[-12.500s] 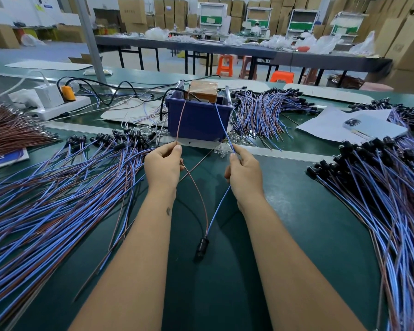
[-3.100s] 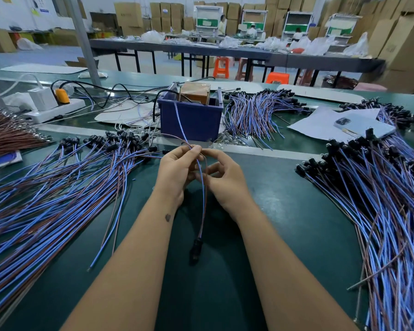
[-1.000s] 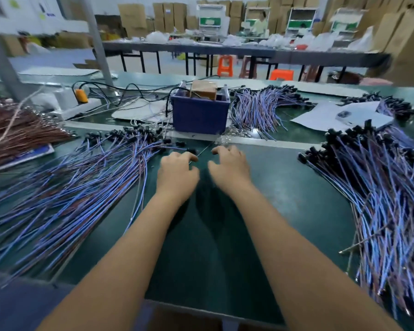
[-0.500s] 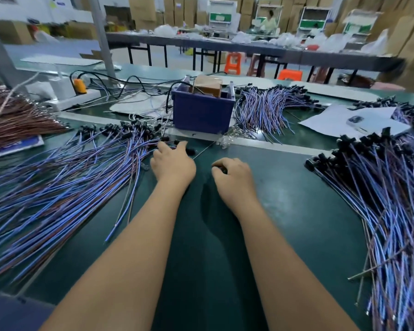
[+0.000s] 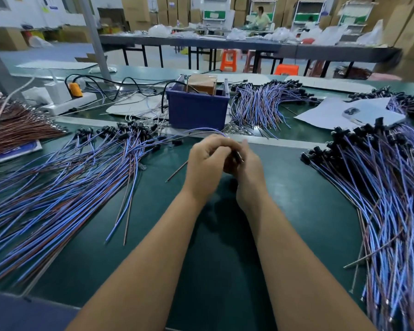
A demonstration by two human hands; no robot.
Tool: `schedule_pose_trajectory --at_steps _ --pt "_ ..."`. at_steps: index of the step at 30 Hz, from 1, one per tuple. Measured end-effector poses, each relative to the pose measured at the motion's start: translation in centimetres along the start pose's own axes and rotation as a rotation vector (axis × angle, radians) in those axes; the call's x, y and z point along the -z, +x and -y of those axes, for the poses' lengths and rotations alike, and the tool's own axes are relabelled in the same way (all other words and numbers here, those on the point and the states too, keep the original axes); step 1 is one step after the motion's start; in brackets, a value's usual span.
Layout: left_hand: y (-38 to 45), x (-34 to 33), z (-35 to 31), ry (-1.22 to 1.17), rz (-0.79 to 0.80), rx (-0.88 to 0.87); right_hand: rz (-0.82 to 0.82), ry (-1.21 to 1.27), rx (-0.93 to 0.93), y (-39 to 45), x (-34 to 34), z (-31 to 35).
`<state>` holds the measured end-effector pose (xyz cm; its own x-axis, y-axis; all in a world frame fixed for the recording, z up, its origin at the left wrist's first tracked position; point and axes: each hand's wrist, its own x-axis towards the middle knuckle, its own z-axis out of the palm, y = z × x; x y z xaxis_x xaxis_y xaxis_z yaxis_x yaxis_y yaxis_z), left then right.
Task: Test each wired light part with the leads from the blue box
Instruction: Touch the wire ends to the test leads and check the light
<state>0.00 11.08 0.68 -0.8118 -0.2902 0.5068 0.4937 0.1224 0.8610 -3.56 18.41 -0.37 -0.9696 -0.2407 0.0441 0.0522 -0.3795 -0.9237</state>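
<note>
Both hands meet over the middle of the green mat [image 5: 296, 211], just at 6 o'clock of the blue box [image 5: 196, 111]. The left hand [image 5: 207, 167] has its fingers curled in toward the palm, thumb on top, and the right hand [image 5: 247, 168] curls in against it from 3 o'clock, so the knuckles nearly touch. Between them sits a small dark light part [image 5: 238, 156], with a glint of metal at its tip, caught in the right hand's fingers [image 5: 244, 145] and half hidden by the left hand's fingertips; which finger presses where cannot be told. From the top of the left hand a thin blue wire [image 5: 201, 130] arcs away toward 10 o'clock, over the edge of the pile there, and a brown one runs alongside it. Whether these are the part's own wires or the leads from the box cannot be told.

The box stands at 12 o'clock of the hands, with a brown block [image 5: 202, 83] inside it. A broad fan of blue and brown wired parts [image 5: 69, 173] lies at 9 o'clock, black heads toward the box. A second heap [image 5: 387, 194] lies at 3 o'clock, a third bundle [image 5: 261, 103] at 1 o'clock beside the box. A lone brown wire end [image 5: 176, 175] lies on the mat just at 9 o'clock of the left hand. A white power strip [image 5: 68, 103] with an orange plug sits at 10 o'clock
</note>
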Motion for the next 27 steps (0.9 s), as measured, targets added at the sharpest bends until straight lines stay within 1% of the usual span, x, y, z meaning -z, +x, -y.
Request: schedule_pose_trajectory --at_steps 1,2,3,5,6,8,10,13,14,18,21,23,25,27 --pt "-0.2 -0.5 -0.2 -0.172 0.048 0.099 0.003 0.112 -0.068 0.0 0.3 0.5" --pt "-0.3 -0.8 -0.2 -0.269 0.106 0.191 -0.006 0.195 -0.136 0.2 0.8 0.9" --pt "-0.4 -0.8 -0.1 -0.29 0.17 0.277 -0.019 0.245 -0.187 0.4 1.2 1.3" --pt "-0.7 -0.6 0.1 -0.191 0.318 0.402 -0.056 0.243 -0.22 0.6 1.9 2.0" --pt "-0.9 -0.5 0.1 -0.115 0.396 0.426 -0.075 0.216 -0.224 0.6 2.2 2.2" --pt "-1.2 -0.3 0.1 -0.027 0.528 0.432 -0.071 0.165 -0.238 0.6 2.5 2.3" --pt "-1.2 -0.4 -0.3 -0.001 0.596 0.438 -0.04 0.067 -0.212 0.6 2.5 2.1" --pt "-0.9 -0.4 -0.2 0.039 0.564 0.463 -0.004 -0.223 -0.091 0.5 2.1 1.7" --pt "-0.9 -0.4 -0.2 0.053 0.547 0.472 0.022 -0.302 -0.079 0.4 2.1 1.6" --pt "-1.0 -0.3 0.0 0.108 0.577 0.468 0.202 -0.443 -0.14 0.2 2.5 2.1" --pt "-0.9 -0.1 0.3 0.101 0.591 0.471 0.296 -0.408 -0.134 0.0 2.8 2.5" --pt "-0.8 -0.2 0.3 0.075 0.588 0.484 0.293 -0.337 -0.132 -0.2 2.8 2.3" --pt "-0.8 -0.1 0.4 0.032 0.565 0.486 0.225 -0.258 -0.108 -0.2 2.5 2.0" --pt "-0.7 0.1 0.5 -0.005 0.503 0.485 0.109 -0.058 -0.069 0.2 2.5 1.8"
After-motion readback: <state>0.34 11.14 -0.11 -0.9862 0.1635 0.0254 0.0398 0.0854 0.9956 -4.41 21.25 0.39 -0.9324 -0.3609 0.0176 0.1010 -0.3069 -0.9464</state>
